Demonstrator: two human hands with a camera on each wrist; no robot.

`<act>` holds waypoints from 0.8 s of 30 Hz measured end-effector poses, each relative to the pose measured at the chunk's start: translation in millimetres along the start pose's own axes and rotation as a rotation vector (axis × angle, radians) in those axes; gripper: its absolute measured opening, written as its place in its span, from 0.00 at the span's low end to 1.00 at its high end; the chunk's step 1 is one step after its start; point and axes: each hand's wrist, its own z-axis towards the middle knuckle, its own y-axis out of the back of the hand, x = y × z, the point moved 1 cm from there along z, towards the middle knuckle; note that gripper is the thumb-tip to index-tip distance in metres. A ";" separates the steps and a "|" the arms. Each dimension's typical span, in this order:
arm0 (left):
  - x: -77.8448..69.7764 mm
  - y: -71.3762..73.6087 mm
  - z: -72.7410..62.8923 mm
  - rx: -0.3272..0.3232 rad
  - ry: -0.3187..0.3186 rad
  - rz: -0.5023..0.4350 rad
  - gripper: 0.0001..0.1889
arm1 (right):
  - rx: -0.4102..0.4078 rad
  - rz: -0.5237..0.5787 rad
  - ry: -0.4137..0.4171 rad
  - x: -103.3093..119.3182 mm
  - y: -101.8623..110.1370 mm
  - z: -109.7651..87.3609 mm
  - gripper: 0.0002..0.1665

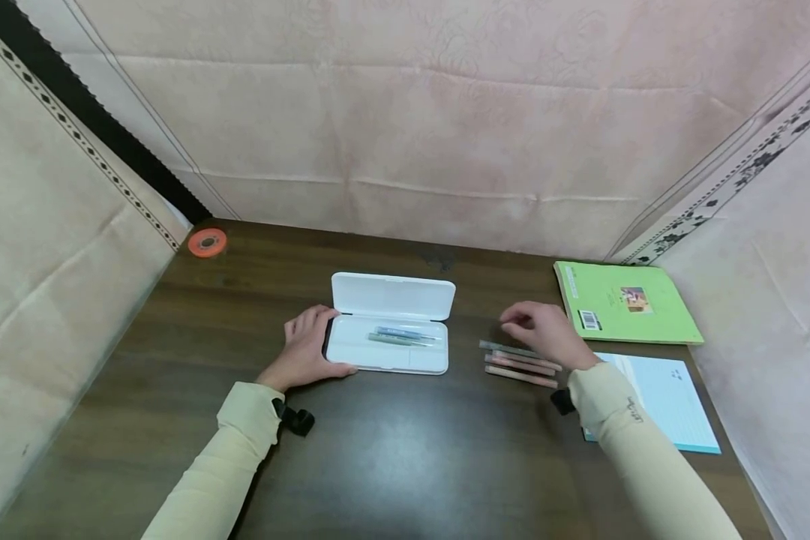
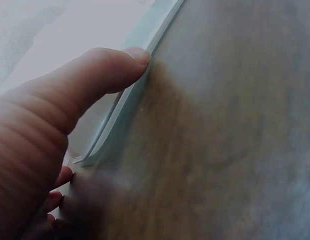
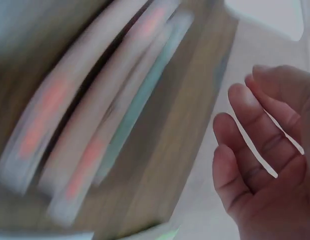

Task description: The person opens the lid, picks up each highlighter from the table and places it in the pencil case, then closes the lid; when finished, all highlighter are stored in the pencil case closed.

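Note:
A white pencil case [image 1: 386, 358] lies with its lid [image 1: 393, 295] raised. Inside it are a blue pen [image 1: 403, 332] and a green pen [image 1: 394, 340], side by side. My left hand [image 1: 308, 346] grips the case's left end, the thumb [image 2: 102, 72] on its front edge and the fingers toward the hinge. To the right, my right hand [image 1: 547, 330] hovers just beyond a row of pens and holds nothing, its fingers [image 3: 255, 120] loosely bent. The row holds a grey-green pen [image 1: 509, 349] and several pinkish pens [image 1: 520, 376]; they look blurred in the right wrist view.
A green book [image 1: 621, 315] lies at the right, with a light blue notebook [image 1: 675, 401] nearer, partly under the right sleeve. An orange roll [image 1: 207, 242] sits in the table's far left corner. Hanging cloth [image 1: 405, 135] borders the back and both sides.

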 end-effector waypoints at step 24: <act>3.5 -2.5 1.2 0.005 0.003 0.008 0.53 | 0.122 -0.089 -0.020 -53.6 -4.1 -19.7 0.03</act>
